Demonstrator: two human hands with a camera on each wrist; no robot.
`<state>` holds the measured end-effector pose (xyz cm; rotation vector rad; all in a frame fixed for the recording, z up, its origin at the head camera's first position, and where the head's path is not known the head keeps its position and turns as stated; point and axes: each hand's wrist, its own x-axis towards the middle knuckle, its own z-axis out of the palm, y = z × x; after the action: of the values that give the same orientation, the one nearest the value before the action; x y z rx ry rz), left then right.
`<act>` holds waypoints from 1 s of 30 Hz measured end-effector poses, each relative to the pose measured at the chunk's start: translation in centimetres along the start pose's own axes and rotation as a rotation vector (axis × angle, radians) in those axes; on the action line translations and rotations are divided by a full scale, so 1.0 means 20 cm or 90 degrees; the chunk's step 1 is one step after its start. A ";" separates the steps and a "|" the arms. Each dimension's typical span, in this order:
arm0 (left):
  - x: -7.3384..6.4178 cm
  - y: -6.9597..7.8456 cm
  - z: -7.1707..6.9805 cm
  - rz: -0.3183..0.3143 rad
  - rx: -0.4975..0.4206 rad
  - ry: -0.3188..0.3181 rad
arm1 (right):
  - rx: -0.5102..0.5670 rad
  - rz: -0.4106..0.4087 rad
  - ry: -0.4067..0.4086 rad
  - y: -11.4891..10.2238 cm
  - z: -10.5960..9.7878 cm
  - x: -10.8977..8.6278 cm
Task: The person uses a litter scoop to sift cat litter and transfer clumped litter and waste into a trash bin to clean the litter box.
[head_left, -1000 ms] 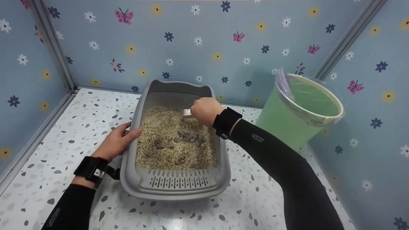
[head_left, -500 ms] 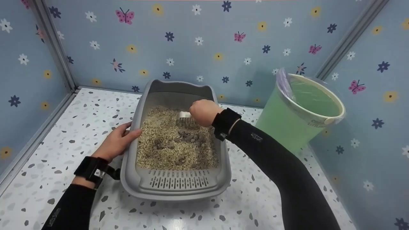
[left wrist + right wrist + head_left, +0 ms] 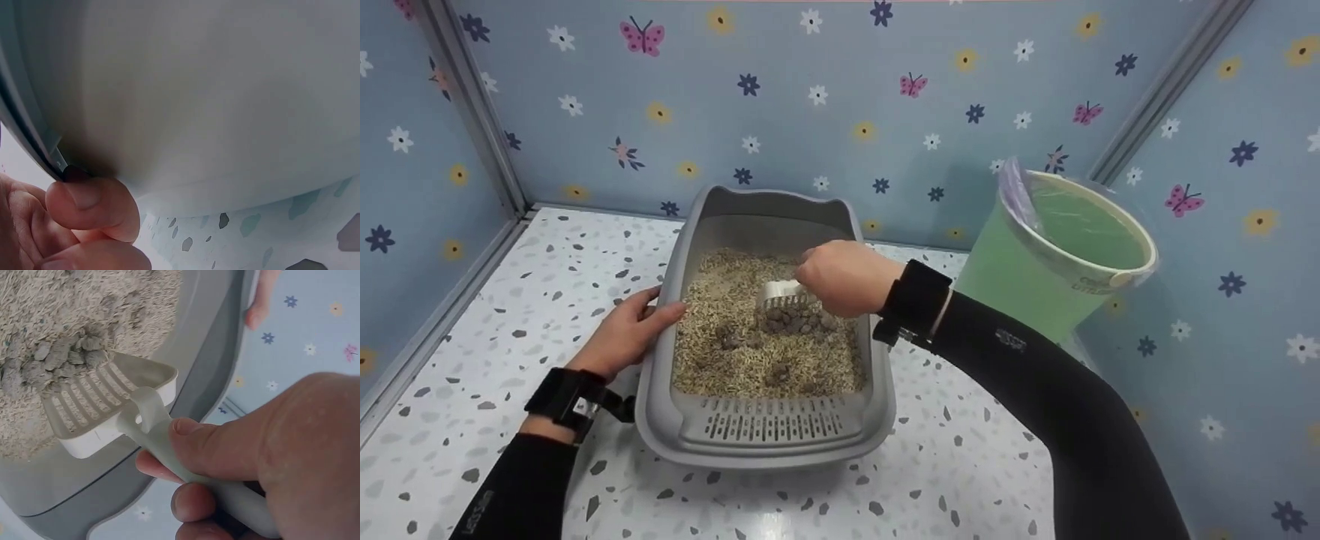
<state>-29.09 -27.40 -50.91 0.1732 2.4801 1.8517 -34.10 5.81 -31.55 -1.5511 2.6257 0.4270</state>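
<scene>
A grey litter box [image 3: 769,456] stands on the speckled surface, holding pale pellet litter [image 3: 727,289]. My left hand [image 3: 622,334] grips its left rim, thumb on top; the left wrist view shows curled fingers [image 3: 95,208] under the edge. Inside the box, my right hand [image 3: 847,276] holds a white slotted litter scoop [image 3: 778,291] by its handle [image 3: 233,498], thumb pressed along it. The scoop's front edge meets a patch of grey-brown clumps [image 3: 799,321], and some clumps [image 3: 62,363] lie at the slots in the right wrist view.
A pale green bin [image 3: 1020,270] with a clear and purple liner [image 3: 1018,196] stands to the right, close to the corner. Flower-and-butterfly panels [image 3: 810,60] enclose the back and sides. More dark clumps [image 3: 730,336] lie in the litter.
My right hand and the scoop have moved toward me, and the scoop's basket has come from the bare litter to the clumps. My left hand stays at the rim.
</scene>
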 end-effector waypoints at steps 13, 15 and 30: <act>0.02 0.01 0.02 0.009 0.003 -0.002 | -0.161 0.113 0.004 0.13 0.11 0.14; 0.02 0.01 0.02 0.011 0.002 -0.005 | -0.170 0.127 -0.015 0.15 0.14 0.17; 0.01 -0.01 0.00 -0.012 0.002 0.004 | 0.078 0.194 -0.167 0.28 0.06 0.21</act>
<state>-29.23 -27.53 -51.14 0.1425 2.4795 1.8452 -41.06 5.11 -32.27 -0.9869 2.6235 0.4416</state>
